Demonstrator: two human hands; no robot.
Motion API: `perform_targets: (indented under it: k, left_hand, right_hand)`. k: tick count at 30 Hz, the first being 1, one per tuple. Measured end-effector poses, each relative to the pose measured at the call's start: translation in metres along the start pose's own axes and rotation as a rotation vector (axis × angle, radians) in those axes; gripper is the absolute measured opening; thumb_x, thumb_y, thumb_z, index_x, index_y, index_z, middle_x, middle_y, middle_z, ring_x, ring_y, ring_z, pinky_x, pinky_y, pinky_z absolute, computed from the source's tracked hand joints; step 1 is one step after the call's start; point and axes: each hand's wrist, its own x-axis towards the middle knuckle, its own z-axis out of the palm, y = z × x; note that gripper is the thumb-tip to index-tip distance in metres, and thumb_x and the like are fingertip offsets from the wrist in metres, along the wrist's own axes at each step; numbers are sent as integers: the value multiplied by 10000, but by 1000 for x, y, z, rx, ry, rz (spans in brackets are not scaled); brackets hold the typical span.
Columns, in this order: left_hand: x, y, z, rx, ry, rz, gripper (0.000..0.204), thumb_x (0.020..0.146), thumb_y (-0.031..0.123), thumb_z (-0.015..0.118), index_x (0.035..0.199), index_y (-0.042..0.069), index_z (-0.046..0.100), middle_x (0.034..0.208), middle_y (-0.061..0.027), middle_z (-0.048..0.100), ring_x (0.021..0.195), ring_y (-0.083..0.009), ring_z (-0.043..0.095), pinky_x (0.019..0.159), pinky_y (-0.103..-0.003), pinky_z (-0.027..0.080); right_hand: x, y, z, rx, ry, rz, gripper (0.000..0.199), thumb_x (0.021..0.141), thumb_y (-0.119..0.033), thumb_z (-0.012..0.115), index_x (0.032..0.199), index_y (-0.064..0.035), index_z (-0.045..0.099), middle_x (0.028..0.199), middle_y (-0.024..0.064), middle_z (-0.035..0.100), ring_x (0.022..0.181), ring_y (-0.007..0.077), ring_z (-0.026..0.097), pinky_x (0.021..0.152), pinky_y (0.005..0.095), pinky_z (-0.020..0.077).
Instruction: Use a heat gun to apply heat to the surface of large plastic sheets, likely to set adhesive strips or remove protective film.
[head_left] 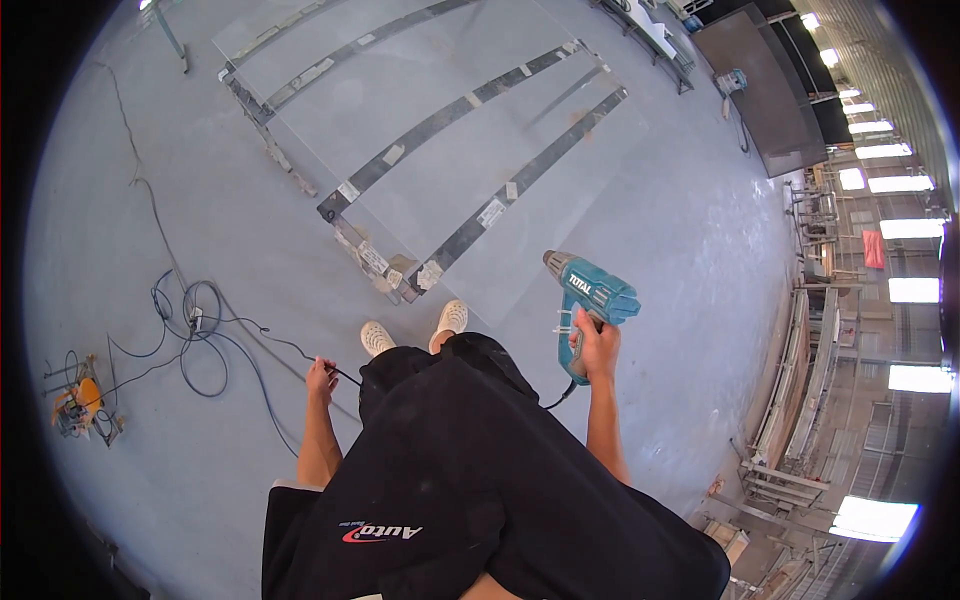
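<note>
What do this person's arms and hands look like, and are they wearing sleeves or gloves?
Both forearms are bare, with no gloves on the left hand or the right hand. No watch or rings show. The short sleeves of a black top end above the elbows; the left sleeve has a pale edge.

This is a big workshop, like a factory hall. The floor [200, 150] is bare grey concrete. A large glass sheet [440, 130] lies on a metal frame [470, 230] low on the floor. Loose cables [190, 330] curl near a small orange machine [80, 400]. Metal racks [800, 380] line the right side under bright windows [900, 230].
</note>
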Motion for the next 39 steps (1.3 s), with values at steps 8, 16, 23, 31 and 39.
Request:
perform_targets:
  k: [8, 16, 23, 31, 39]
  left_hand:
    - [0, 0, 1, 25, 11, -6, 297, 1005, 464, 445, 894, 213, 559, 893, 52, 645, 812, -123, 557, 760, -343, 441]
    - [-1, 1, 3, 33, 3, -8, 296, 1003, 464, 447, 905, 208, 557, 905, 51, 644, 821, -125, 553, 776, -345, 442]
    - [4, -3, 1, 18, -4, -10, 294, 1005, 465, 445, 910, 211, 556, 910, 50, 644, 837, -125, 554, 780, -346, 443]
    - [2, -6, -1, 13, 13, -11, 307, 1008, 465, 435, 903, 205, 560, 890, 50, 647, 799, -119, 570, 738, -326, 446]
    - [1, -5, -1, 17, 17, -2, 315, 1010, 463, 431, 889, 203, 562, 872, 56, 651, 768, -111, 576, 699, -311, 449]
  right_hand:
    - [0, 10, 4, -21, -25, 21, 262, 874, -252, 701, 922, 1, 649, 693, 46, 624, 536, 123, 586, 495, 284, 490]
    - [0, 8, 7, 40, 56, -41, 247, 883, -242, 693, 910, 0, 654, 697, 41, 627, 543, 117, 585, 490, 270, 482]
    - [2, 14, 5, 58, 55, -18, 245, 880, -245, 696, 903, -4, 658, 703, 42, 630, 543, 120, 589, 488, 270, 481]
    - [2, 12, 8, 55, 51, -28, 248, 884, -247, 695, 914, -3, 665, 701, 42, 629, 541, 117, 583, 488, 270, 475]
    - [4, 17, 10, 70, 49, -41, 248, 885, -248, 694, 905, -3, 665, 696, 42, 632, 534, 123, 584, 485, 273, 472]
